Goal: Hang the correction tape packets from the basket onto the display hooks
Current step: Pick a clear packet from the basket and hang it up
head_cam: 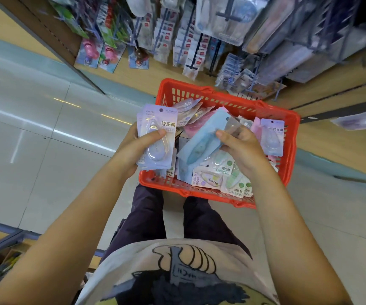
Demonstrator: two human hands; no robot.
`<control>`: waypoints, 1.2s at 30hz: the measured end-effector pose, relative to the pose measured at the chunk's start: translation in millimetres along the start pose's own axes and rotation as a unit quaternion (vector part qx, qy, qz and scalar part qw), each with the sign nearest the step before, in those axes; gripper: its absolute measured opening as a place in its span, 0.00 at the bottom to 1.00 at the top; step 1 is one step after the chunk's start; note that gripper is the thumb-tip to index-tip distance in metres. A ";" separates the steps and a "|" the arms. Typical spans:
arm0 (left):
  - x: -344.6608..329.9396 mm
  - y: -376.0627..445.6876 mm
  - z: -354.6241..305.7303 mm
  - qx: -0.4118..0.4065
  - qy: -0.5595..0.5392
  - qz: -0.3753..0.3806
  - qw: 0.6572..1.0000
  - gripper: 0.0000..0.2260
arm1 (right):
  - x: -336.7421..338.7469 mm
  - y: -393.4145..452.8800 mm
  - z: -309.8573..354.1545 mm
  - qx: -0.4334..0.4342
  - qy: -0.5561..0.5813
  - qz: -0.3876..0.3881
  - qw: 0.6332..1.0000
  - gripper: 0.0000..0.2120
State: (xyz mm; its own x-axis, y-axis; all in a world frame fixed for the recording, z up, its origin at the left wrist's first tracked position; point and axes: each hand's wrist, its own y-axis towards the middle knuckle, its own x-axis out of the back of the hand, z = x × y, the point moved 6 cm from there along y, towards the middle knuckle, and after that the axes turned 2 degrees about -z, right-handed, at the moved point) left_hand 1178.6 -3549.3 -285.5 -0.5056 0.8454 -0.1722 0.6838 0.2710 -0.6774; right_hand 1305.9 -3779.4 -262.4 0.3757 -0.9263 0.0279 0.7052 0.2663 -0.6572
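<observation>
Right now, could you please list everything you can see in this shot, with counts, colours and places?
basket: one, red plastic, on the floor before the shelving.
loose packets: many, count unclear; green, pink, white and purple; piled in the basket.
purple packets: a small stack, count unclear, held over the basket's left rim.
blue packets: a few, exact count unclear, light blue, held above the pile.
display hooks: many, bluish, on the shelving, carrying hung packets.
floor: pale glossy tiles, left.
left hand: grips the purple packets.
right hand: pinches the blue packets.
</observation>
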 end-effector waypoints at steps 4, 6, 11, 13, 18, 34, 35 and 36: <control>-34.8 -8.1 -32.4 -0.014 -0.009 0.022 1.000 0.31 | 11.0 -21.4 44.7 0.006 0.133 -0.002 0.991 0.10; -58.8 -17.9 -52.9 -0.026 -0.012 0.041 0.999 0.32 | 12.4 -35.6 66.6 0.015 0.161 -0.012 0.987 0.08; -113.1 -46.5 -100.3 -0.080 -0.013 0.072 0.994 0.34 | 12.2 -79.9 129.2 0.104 0.141 -0.050 0.983 0.04; -134.6 -63.3 -121.1 -0.103 -0.017 0.082 0.991 0.35 | 17.9 -99.6 152.4 0.142 0.108 -0.086 0.980 0.04; -173.1 -106.1 -175.7 -0.185 0.005 0.091 0.978 0.39 | 31.7 -146.9 201.3 0.228 0.083 -0.131 0.961 0.03; -231.3 -179.7 -289.7 -0.351 -0.021 0.145 0.925 0.39 | 56.5 -228.5 297.4 0.377 0.083 0.060 0.920 0.18; -232.4 -181.9 -295.7 -0.353 -0.030 0.139 0.925 0.38 | 55.7 -230.9 299.0 0.384 0.076 0.079 0.917 0.20; -233.9 -184.7 -301.8 -0.356 -0.035 0.132 0.925 0.36 | 56.3 -232.1 301.7 0.386 0.072 0.081 0.916 0.20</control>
State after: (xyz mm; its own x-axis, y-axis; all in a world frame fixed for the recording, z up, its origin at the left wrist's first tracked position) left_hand 1329.3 -3658.2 95.8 -0.2879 0.9000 -0.3273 0.9484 0.3153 0.0326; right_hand 1344.8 -3813.0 119.0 0.4688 -0.8689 -0.1588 0.8833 0.4608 0.0863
